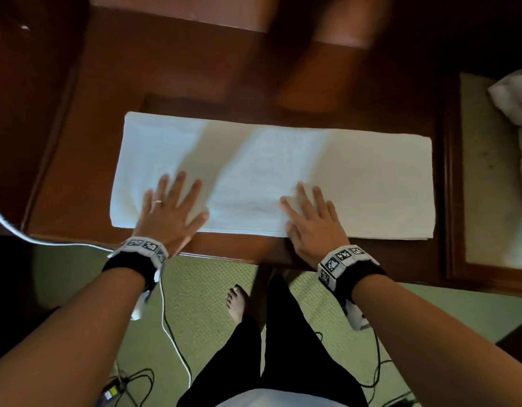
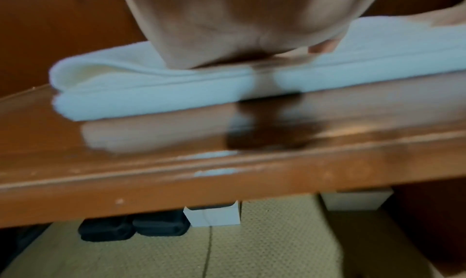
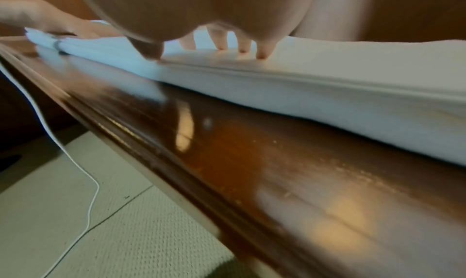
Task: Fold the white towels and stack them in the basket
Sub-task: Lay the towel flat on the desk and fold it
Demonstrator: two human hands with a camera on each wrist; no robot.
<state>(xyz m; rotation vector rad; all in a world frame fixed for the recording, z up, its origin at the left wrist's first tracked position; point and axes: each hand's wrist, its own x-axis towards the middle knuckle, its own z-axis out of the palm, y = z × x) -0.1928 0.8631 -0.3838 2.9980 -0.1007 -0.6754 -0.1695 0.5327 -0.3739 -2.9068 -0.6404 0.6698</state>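
Note:
A white towel [image 1: 356, 177], folded into a long strip, lies flat on the brown wooden table [image 1: 136, 69]. My left hand [image 1: 173, 205] presses flat on the towel's near left part with fingers spread. My right hand [image 1: 308, 211] lies flat near the towel's middle, fingers straight, its heel over the near edge. The left wrist view shows the towel's layered left end [image 2: 121, 87] under my palm. In the right wrist view my fingertips [image 3: 262, 53] touch the towel's top [image 3: 353, 67]. No basket is in view.
A crumpled white towel [image 1: 515, 113] lies on a lighter surface at the far right. Cables [image 1: 171, 333] trail over the green carpet [image 1: 201, 289] by my feet. Under the table stand dark shoes [image 2: 131, 226] and white blocks [image 2: 214, 216].

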